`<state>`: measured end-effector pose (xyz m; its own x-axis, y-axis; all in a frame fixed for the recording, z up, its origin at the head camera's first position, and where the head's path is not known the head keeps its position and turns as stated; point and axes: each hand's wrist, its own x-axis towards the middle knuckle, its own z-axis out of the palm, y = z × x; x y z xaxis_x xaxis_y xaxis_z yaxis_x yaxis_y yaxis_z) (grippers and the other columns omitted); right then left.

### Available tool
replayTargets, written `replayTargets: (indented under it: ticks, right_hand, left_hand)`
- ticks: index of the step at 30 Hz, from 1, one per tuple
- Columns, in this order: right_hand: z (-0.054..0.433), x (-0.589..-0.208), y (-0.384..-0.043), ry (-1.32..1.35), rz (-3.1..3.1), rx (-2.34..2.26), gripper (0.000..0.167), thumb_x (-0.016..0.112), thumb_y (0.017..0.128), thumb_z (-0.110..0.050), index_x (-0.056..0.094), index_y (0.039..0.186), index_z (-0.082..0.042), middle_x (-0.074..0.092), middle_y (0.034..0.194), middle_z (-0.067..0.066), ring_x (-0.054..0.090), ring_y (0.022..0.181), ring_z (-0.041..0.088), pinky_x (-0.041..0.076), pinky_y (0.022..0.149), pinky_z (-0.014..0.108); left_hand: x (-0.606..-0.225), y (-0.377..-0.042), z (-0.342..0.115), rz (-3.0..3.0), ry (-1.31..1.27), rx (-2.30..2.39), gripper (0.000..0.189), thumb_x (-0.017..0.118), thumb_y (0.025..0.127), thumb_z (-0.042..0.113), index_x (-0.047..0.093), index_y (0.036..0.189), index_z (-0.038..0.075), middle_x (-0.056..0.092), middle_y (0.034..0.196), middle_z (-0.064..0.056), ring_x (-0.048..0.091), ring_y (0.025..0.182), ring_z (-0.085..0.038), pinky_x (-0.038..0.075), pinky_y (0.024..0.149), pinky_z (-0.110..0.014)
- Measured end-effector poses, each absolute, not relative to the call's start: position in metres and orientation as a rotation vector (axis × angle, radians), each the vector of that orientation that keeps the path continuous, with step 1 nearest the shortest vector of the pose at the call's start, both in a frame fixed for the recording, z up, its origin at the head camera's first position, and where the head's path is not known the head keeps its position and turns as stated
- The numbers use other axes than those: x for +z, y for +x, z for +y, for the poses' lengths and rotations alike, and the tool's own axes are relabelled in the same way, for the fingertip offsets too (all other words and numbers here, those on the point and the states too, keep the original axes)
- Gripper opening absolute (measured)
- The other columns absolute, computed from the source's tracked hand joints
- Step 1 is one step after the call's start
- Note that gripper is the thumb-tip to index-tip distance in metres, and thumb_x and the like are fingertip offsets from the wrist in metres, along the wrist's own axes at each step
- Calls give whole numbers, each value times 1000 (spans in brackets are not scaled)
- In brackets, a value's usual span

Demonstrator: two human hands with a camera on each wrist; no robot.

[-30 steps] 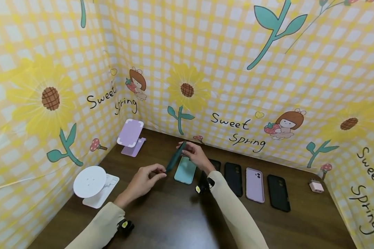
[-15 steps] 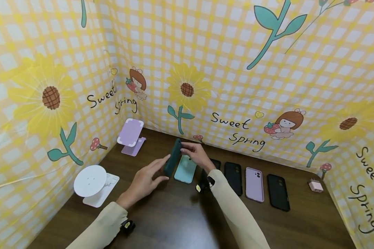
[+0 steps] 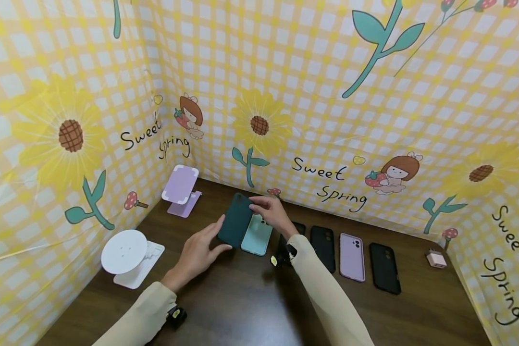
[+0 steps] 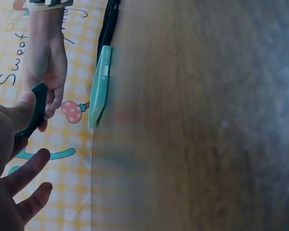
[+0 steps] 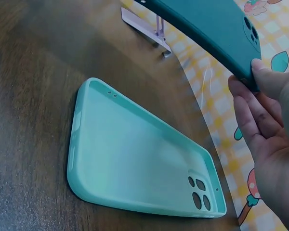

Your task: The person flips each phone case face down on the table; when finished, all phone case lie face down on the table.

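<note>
Brown wood of the table (image 3: 233,307) lay under your work. Your left hand (image 3: 199,251) held the dark green phone case (image 3: 233,223) at its edges between thumb and forefinger, other fingers spread; your right hand (image 3: 274,215) pinched its upper corner. As this case was tilted in the air, a loosened pinch could probably drop it. A white stand (image 3: 124,252) stood well apart; the mint case (image 3: 256,239), just beside, blocked the right side; a pink plug (image 3: 436,259) lay farther right.

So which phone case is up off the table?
The dark teal case, held by the left hand and right hand; the other cases lie on the table.
</note>
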<state>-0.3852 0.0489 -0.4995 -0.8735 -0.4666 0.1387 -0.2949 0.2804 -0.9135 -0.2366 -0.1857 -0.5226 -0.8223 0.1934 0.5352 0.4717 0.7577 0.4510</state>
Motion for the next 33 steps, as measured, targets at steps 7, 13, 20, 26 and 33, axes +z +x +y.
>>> replayTargets:
  ticks: [7,13,20,26,33]
  right_hand:
    - [48,-497,-387,-717,2360,-1682,36,66,102,-19,68,137,-13,72,129,16,71,111,41,52,97,61]
    - [48,-499,-388,-714,2349,-1666,38,64,103,-20,65,140,-14,69,135,14,73,111,35,53,98,59]
    - [45,-500,-389,-762,2404,-1596,38,63,103,-26,65,141,-19,71,133,8,72,111,26,56,90,53]
    - [42,-506,-387,-760,2505,-1471,39,62,104,-29,64,142,-17,68,138,6,70,114,23,57,88,39]
    - [31,-510,-393,-765,2550,-1349,34,61,105,-28,67,138,-22,67,140,3,65,123,23,55,98,44]
  left_hand:
    - [-522,-238,-186,-2577,-374,-852,85,85,84,35,46,154,5,67,138,-18,69,118,-36,57,90,-53]
    - [-522,-241,-186,-2599,-330,-887,86,85,83,38,48,153,5,68,134,-15,70,112,-31,57,88,-49]
    - [-523,-246,-190,-2617,-276,-945,83,87,81,39,54,148,4,65,121,-10,65,99,-24,51,83,-44]
    - [-528,-250,-191,-2663,-258,-1069,81,86,84,34,52,149,0,61,122,-13,62,107,-28,51,90,-47]
    - [-529,-264,-199,-2726,-190,-1213,78,83,88,30,49,150,-3,58,127,-18,59,115,-33,49,97,-52]
